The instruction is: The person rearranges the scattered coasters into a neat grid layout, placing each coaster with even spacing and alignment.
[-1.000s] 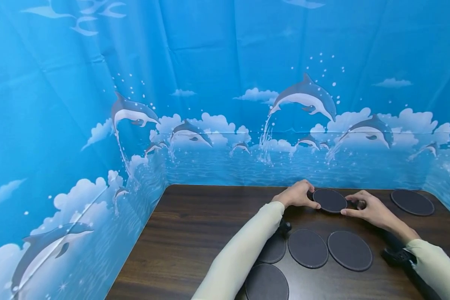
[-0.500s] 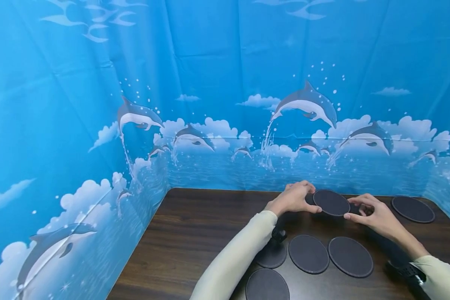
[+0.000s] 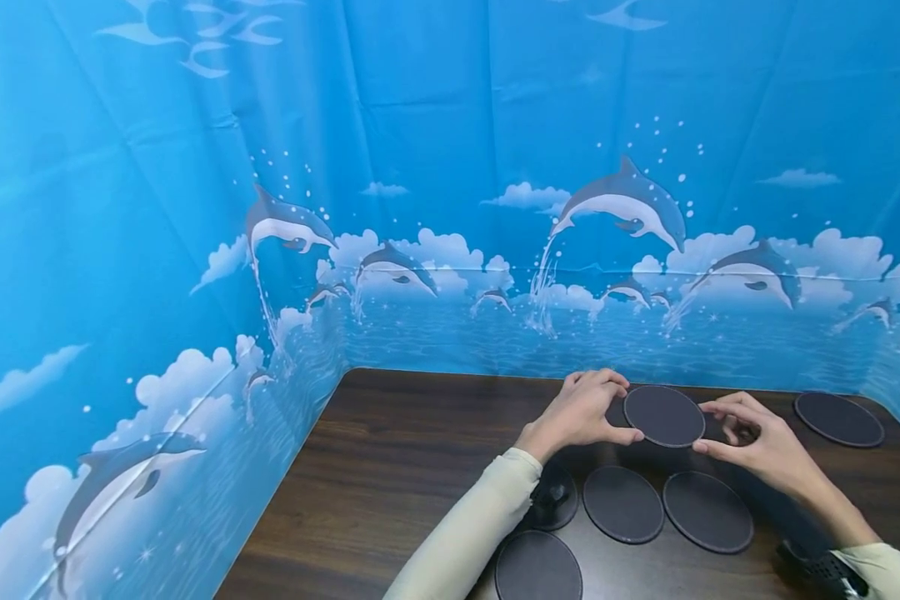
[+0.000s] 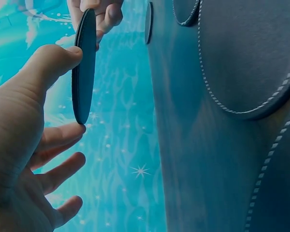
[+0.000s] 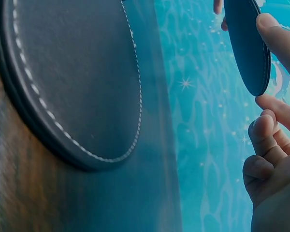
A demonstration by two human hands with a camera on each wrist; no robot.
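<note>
A: Where the dark table (image 3: 390, 467) meets the blue dolphin backdrop (image 3: 450, 167), what is held above the wood?

B: A round dark coaster (image 3: 663, 415) is held clear of the table between both hands. Its left edge is pinched by the left hand (image 3: 581, 410), thumb below and forefinger above; the other fingers are spread loosely, as is seen in the left wrist view (image 4: 53, 174).

A: And the right side?

B: The right edge is pinched by the right hand (image 3: 757, 442), thumb on the near edge. The remaining fingers (image 5: 263, 140) are curled below the coaster without touching it.

A: How is the coaster oriented?

B: It is kept nearly flat, slightly tilted toward the camera; in the wrist views it is seen edge-on (image 4: 83, 67).

A: What else is laid out?

B: Four similar stitched coasters are laid on the table nearer the person: two side by side (image 3: 622, 503) (image 3: 707, 511), one partly hidden by the left sleeve (image 3: 558, 500), one at the front edge (image 3: 537, 568). Another is placed well apart at the far right (image 3: 838, 418).
</note>
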